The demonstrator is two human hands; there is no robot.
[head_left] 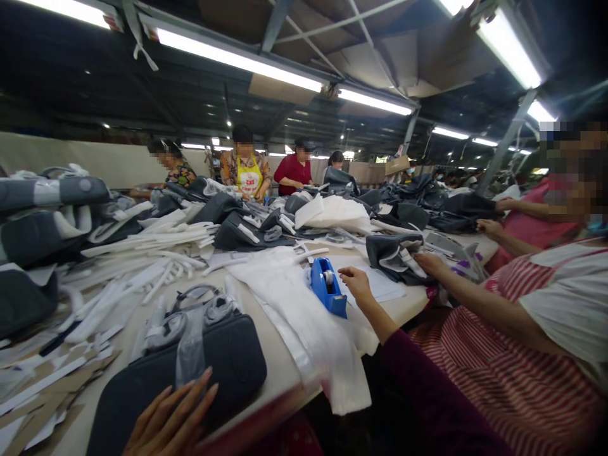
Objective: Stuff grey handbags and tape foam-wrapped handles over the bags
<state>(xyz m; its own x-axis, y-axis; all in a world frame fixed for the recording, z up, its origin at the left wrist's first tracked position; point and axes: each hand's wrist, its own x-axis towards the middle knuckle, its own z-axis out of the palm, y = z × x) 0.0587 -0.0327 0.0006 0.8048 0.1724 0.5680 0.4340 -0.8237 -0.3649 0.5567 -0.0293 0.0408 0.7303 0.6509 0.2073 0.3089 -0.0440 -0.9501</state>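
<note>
My left hand [173, 411] lies with its fingers spread on the front of a dark grey bag [228, 354] at the table's near edge. Clear plastic wrap [190, 348] runs over the bag's middle, and a wrapped grey strap bundle [216, 310] rests on top by the handle. My right hand [356, 283] reaches out just right of a blue tape dispenser [327, 285], fingers loosely bent and apart. I see nothing held in it. White foam sheeting or plastic bags [294, 316] lie under and beside the dispenser, hanging over the edge.
White foam strips [156, 244] and cardboard pieces [57, 392] cover the left side. More dark bags [28, 234] are stacked there. A co-worker in a striped apron [503, 335] handles a dark bag [396, 256] close on my right. Other people stand across the table.
</note>
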